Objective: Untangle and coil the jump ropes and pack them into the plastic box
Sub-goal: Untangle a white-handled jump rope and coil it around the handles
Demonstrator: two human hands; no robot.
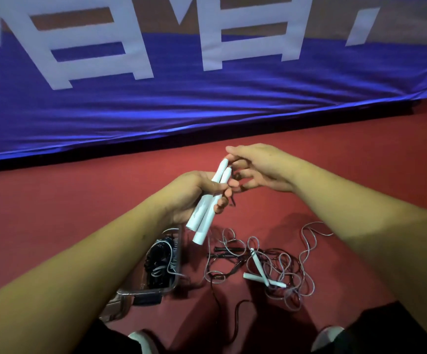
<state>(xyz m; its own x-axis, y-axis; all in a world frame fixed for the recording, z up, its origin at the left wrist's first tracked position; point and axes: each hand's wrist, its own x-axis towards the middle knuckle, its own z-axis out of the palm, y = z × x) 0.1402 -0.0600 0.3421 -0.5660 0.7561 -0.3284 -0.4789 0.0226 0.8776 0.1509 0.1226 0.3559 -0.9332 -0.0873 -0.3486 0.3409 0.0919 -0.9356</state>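
My left hand [194, 195] grips two white jump-rope handles [208, 203] side by side, held above the floor. My right hand [256, 167] is at the handles' top ends, its fingers curled round the dark rope [233, 200] that leaves them. A tangle of thin clear and dark ropes [279, 267] lies on the red floor below, with two more white handles [259, 270] crossed in it. The clear plastic box [178, 254] sits to the left of the tangle and holds coiled dark rope [158, 261]. My left forearm hides part of the box.
A blue banner [181, 98] with large white letters lies across the floor beyond my hands. My knees and white shoes [141, 341] are at the bottom edge. A dark rope end [235, 312] trails toward me between my feet.
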